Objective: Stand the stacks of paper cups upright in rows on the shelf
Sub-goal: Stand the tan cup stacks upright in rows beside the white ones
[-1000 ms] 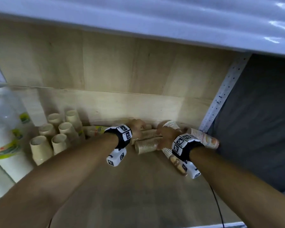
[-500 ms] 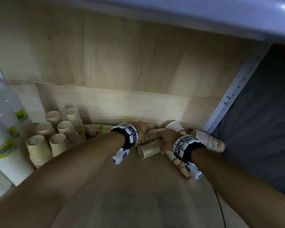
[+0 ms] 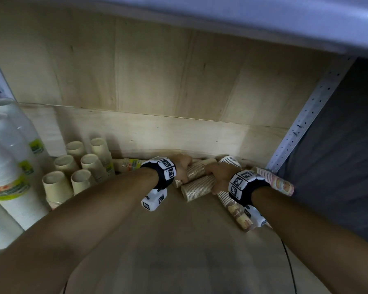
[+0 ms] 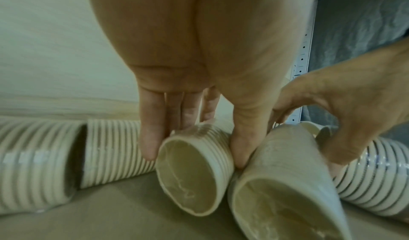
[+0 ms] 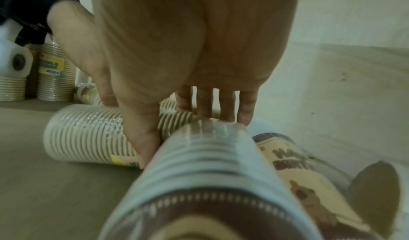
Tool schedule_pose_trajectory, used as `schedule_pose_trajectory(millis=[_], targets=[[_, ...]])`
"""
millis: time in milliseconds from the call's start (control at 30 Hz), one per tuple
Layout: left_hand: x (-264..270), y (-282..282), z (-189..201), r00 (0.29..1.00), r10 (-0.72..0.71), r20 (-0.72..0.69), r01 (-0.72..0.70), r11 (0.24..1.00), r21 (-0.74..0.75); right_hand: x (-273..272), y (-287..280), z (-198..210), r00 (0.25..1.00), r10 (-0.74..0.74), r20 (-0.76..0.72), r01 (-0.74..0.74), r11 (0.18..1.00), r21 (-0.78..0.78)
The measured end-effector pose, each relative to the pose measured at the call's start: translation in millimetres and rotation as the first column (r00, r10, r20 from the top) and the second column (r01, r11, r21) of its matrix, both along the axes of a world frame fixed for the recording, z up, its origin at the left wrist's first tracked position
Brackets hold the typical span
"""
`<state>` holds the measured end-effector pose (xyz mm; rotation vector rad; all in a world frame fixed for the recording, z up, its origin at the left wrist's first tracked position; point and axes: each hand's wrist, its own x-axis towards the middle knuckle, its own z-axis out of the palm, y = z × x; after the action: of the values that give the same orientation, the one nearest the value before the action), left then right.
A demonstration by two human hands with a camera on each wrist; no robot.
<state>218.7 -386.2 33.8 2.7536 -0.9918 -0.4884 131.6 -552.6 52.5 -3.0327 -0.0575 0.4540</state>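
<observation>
both hands are staying on the lying stacks at the shelf [image 3: 179,240] back edge while the view is tilting slightly. upright cup stacks [image 3: 81,166] are standing at the back left corner. left hand [image 3: 182,166] is gripping a plain stack [image 4: 194,170]; right hand [image 3: 219,175] is clamping a striped stack [image 5: 199,165].

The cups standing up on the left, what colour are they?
Plain beige cups, seen best in the head view.

Six upright stacks of beige paper cups [image 3: 81,166] stand at left of the head view. Three tall white wrapped cup stacks [image 3: 6,179] fill the left edge.
</observation>
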Motion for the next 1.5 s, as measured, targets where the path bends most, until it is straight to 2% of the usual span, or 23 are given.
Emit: schedule_pose_trajectory(millis=[100, 167, 433, 600, 900, 1033, 1200, 1500], targets=[[-2.8, 9.1, 6.4, 0.999, 0.04, 0.004, -0.039, 0.997, -0.064, -4.6, 1.5, 10.1, 0.997, 0.009, 0.078, -0.005, 0.998, -0.06], [-6.8, 16.1, 10.0, 0.997, 0.071, -0.01, -0.072, 0.992, -0.107, -6.4, 3.3, 18.0, 0.994, 0.024, 0.103, -0.02, 0.999, -0.04], [-28.8, 47.1, 9.3, 0.982, 0.153, -0.109, -0.18, 0.93, -0.321, -6.1, 29.3, 44.7, 0.993, -0.008, 0.116, 0.01, 1.0, -0.017], [-41.3, 55.7, -2.2, 0.967, 0.188, -0.173, -0.245, 0.876, -0.416, -8.3, 44.2, 53.0, 0.996, -0.023, 0.089, 0.016, 0.997, 0.081], [-56.7, 64.1, -24.6, 0.921, 0.27, -0.282, -0.376, 0.807, -0.455, -13.8, 67.2, 54.6, 0.984, -0.033, 0.177, 0.014, 0.994, 0.109], [-60.1, 65.6, -25.0, 0.924, 0.256, -0.284, -0.369, 0.794, -0.483, -13.8, 69.0, 56.0, 0.969, -0.06, 0.24, 0.025, 0.989, 0.145], [-63.0, 65.4, -15.3, 0.921, 0.266, -0.283, -0.383, 0.744, -0.547, -16.4, 67.9, 56.4, 0.965, -0.077, 0.251, 0.03, 0.982, 0.186], [-66.1, 60.6, 11.5, 0.936, 0.307, -0.172, -0.34, 0.671, -0.659, -22.6, 65.3, 51.5, 0.961, -0.068, 0.268, 0.01, 0.978, 0.209]])
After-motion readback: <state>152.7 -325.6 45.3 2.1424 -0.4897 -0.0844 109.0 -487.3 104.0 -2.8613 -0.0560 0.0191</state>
